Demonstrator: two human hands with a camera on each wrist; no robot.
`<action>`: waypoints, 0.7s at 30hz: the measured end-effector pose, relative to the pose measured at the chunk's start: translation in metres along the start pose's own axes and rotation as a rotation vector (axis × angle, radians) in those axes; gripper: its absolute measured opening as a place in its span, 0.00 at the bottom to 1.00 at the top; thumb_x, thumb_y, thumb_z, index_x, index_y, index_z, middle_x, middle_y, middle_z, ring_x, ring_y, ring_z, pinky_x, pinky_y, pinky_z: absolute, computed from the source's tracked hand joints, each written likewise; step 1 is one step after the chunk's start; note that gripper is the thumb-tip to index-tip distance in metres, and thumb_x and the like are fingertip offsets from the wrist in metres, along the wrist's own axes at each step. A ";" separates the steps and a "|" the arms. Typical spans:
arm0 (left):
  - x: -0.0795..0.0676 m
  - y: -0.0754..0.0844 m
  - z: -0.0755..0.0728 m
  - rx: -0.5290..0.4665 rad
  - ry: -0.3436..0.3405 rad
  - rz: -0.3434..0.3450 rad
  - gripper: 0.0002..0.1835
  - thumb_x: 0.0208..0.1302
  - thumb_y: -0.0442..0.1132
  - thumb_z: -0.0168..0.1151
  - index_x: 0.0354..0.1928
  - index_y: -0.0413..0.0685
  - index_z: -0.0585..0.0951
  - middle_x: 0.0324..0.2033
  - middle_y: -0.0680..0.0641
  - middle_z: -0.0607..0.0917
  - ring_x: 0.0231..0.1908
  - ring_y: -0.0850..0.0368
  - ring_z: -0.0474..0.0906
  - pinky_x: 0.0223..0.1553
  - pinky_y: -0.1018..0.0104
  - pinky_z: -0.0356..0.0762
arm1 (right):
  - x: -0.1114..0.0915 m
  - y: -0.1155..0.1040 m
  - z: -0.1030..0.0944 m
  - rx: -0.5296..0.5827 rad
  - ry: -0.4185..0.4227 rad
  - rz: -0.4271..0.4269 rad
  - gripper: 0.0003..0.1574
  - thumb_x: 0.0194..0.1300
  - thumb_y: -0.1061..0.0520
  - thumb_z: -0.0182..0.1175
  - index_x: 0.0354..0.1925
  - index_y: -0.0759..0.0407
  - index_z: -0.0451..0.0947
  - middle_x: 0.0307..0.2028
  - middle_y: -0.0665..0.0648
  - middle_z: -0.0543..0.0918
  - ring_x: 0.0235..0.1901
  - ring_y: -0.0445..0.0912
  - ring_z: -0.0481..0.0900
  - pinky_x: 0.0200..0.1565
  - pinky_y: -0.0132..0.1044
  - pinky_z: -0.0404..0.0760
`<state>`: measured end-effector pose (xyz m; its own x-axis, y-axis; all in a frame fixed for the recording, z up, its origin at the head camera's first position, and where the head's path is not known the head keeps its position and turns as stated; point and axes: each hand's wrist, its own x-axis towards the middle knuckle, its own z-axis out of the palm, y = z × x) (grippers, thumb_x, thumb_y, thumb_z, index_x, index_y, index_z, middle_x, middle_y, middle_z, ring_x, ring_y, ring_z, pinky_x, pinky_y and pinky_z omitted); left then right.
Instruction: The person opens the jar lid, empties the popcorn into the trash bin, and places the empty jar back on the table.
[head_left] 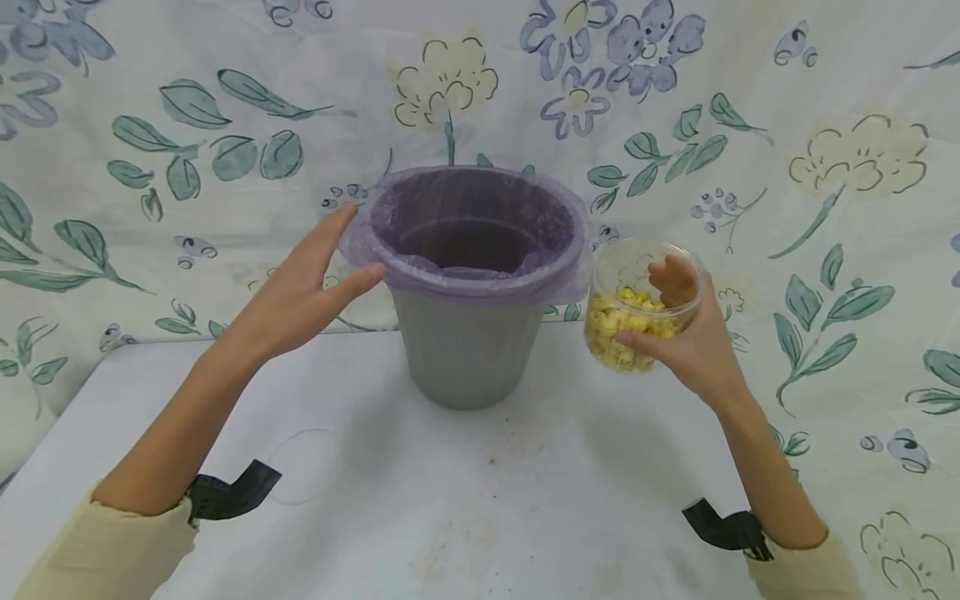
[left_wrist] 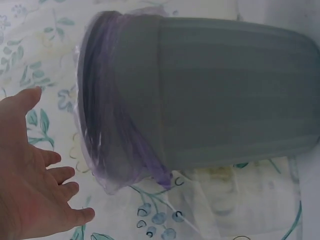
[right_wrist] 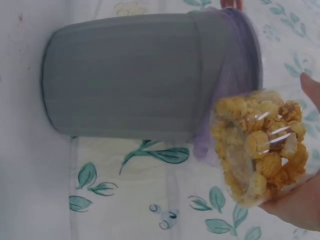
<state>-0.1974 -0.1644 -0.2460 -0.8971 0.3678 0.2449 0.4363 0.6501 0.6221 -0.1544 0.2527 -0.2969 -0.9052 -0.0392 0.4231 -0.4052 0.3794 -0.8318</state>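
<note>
The left hand (head_left: 300, 292) held its fingers apart while the right hand's (head_left: 701, 337) clamped the jar (head_left: 604, 283) at the bin's (head_left: 471, 350) three o'clock, where slippage risked spilling popcorn (head_left: 618, 329).

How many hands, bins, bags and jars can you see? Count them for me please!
Hands: 2 (left hand, right hand)
Bins: 1 (grey bin)
Bags: 1 (purple bag)
Jars: 1 (clear jar)
Total: 5

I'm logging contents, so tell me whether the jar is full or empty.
Partly full: the jar holds yellow popcorn, with clear space above it.
</note>
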 end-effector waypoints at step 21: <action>0.059 0.014 -0.008 0.108 -0.137 -0.002 0.45 0.76 0.59 0.45 0.79 0.39 0.38 0.78 0.36 0.39 0.76 0.42 0.31 0.72 0.44 0.31 | 0.047 -0.013 -0.016 -0.171 0.012 0.014 0.62 0.53 0.61 0.76 0.76 0.54 0.48 0.68 0.59 0.64 0.65 0.52 0.64 0.51 0.27 0.77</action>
<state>-0.2448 -0.1386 -0.2166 -0.8834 0.4486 0.1352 0.4459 0.7161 0.5371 -0.1899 0.2604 -0.2608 -0.9085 -0.0224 0.4174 -0.3643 0.5319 -0.7644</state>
